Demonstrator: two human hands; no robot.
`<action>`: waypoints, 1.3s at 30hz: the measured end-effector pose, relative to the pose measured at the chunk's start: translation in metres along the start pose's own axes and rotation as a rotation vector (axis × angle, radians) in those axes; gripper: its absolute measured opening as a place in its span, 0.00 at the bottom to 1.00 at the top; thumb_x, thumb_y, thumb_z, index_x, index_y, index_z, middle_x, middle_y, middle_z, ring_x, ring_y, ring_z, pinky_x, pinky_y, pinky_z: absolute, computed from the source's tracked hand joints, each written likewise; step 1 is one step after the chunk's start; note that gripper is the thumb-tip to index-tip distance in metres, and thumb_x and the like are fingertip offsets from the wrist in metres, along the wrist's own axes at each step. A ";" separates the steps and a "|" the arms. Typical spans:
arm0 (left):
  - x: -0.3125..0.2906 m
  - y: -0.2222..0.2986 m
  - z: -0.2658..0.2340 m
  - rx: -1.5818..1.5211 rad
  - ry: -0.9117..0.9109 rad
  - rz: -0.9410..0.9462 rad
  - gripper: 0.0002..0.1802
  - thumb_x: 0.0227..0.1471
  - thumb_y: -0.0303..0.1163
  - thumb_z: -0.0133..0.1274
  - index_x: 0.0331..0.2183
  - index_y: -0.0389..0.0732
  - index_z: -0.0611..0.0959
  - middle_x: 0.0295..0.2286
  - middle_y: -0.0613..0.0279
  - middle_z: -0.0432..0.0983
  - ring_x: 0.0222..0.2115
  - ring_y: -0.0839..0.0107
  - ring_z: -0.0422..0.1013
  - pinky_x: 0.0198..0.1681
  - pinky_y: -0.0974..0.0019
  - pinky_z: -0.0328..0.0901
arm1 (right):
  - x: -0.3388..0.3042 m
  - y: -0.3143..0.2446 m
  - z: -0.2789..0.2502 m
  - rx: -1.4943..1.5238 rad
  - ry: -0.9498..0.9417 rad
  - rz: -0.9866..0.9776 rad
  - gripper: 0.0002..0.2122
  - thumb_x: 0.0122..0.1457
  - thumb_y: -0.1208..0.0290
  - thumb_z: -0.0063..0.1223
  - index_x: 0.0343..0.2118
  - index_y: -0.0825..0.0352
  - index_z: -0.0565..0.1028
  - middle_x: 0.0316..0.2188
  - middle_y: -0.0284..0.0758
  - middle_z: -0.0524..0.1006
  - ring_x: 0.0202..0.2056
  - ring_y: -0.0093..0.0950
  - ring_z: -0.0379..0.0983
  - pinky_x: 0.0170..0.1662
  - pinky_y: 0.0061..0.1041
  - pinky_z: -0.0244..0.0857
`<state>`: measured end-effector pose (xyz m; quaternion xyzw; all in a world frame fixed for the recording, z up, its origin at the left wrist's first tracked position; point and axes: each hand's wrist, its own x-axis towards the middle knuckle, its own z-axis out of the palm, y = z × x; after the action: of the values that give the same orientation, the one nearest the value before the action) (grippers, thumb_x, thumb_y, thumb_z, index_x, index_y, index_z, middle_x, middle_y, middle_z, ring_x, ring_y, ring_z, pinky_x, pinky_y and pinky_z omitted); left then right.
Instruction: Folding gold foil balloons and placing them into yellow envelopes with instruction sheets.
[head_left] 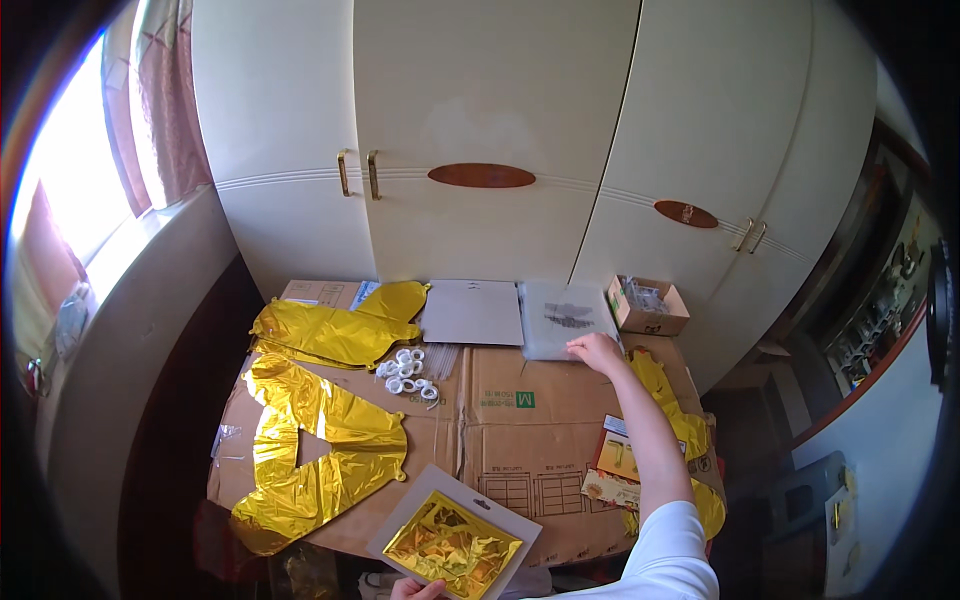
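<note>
At the near edge, my left hand (417, 590) is closed on the lower edge of a pale backing card (527, 528) with a hanging slot. A folded gold foil balloon (452, 545) lies flat against that card, under my thumb. My right arm reaches across to the back of the table. There my right hand (597, 352) pinches at the near right edge of a stack of clear plastic bags (560, 300); its fingertips are small and partly hidden. Left of the bags lies a stack of pale cards (472, 312).
Flat gold foil balloons (340, 330) and a spread one (360, 440) cover the left side. White ribbon rolls (405, 370) sit mid-table. A small box (648, 305) stands back right, printed cards (615, 455) and more gold foil (690, 430) to the right. Cardboard (540, 430) covers the table; cabinets rise behind.
</note>
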<state>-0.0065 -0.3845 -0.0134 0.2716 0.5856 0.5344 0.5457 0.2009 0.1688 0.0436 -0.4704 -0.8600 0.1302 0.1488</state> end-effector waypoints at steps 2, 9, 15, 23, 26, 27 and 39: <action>0.013 0.007 0.004 -0.273 0.018 -0.203 0.14 0.59 0.29 0.53 0.45 0.33 0.78 0.36 0.55 0.78 0.34 0.66 0.75 0.37 0.64 0.72 | -0.003 0.023 0.000 0.074 0.023 0.108 0.12 0.56 0.58 0.56 0.39 0.55 0.83 0.36 0.38 0.82 0.39 0.36 0.79 0.43 0.30 0.71; 0.010 0.013 -0.001 -0.258 -0.046 -0.120 0.14 0.61 0.30 0.50 0.43 0.29 0.77 0.36 0.53 0.78 0.34 0.66 0.77 0.36 0.63 0.76 | 0.011 0.013 0.002 0.204 0.038 0.219 0.12 0.54 0.61 0.58 0.37 0.61 0.83 0.32 0.37 0.83 0.35 0.29 0.79 0.40 0.26 0.70; 0.008 0.026 0.004 -0.292 -0.035 -0.158 0.13 0.62 0.29 0.48 0.41 0.28 0.77 0.36 0.52 0.78 0.33 0.62 0.78 0.35 0.62 0.77 | 0.018 0.033 -0.006 0.446 0.187 0.287 0.14 0.53 0.62 0.62 0.38 0.67 0.82 0.29 0.34 0.83 0.32 0.20 0.76 0.39 0.22 0.68; 0.015 -0.019 -0.020 -0.450 -0.020 -0.096 0.12 0.60 0.27 0.50 0.43 0.31 0.79 0.39 0.52 0.80 0.37 0.63 0.78 0.42 0.59 0.75 | -0.014 -0.032 -0.026 0.251 0.388 -0.035 0.13 0.58 0.58 0.55 0.38 0.61 0.82 0.41 0.37 0.81 0.42 0.33 0.79 0.45 0.28 0.71; 0.021 -0.014 -0.015 -0.445 -0.047 -0.133 0.11 0.59 0.27 0.51 0.42 0.31 0.80 0.37 0.53 0.81 0.35 0.66 0.79 0.40 0.60 0.75 | -0.024 -0.019 -0.017 0.068 0.327 -0.061 0.16 0.58 0.56 0.56 0.40 0.62 0.82 0.43 0.38 0.80 0.43 0.37 0.78 0.48 0.31 0.70; 0.023 -0.013 -0.016 -0.426 -0.041 -0.129 0.11 0.59 0.28 0.52 0.42 0.31 0.80 0.36 0.54 0.81 0.34 0.66 0.79 0.39 0.61 0.75 | -0.026 -0.022 -0.019 0.046 0.128 -0.029 0.20 0.58 0.52 0.54 0.45 0.63 0.79 0.50 0.37 0.77 0.50 0.36 0.74 0.53 0.32 0.67; 0.014 -0.022 -0.021 -0.483 -0.005 -0.071 0.11 0.59 0.28 0.52 0.42 0.32 0.80 0.36 0.54 0.81 0.34 0.66 0.78 0.39 0.61 0.75 | -0.024 0.002 0.005 -0.188 0.098 0.014 0.13 0.61 0.56 0.48 0.35 0.58 0.80 0.39 0.38 0.81 0.41 0.38 0.78 0.42 0.39 0.71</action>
<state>-0.0237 -0.3846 -0.0419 0.1139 0.4484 0.6390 0.6146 0.2132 0.1489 0.0353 -0.4942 -0.8568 0.0269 0.1450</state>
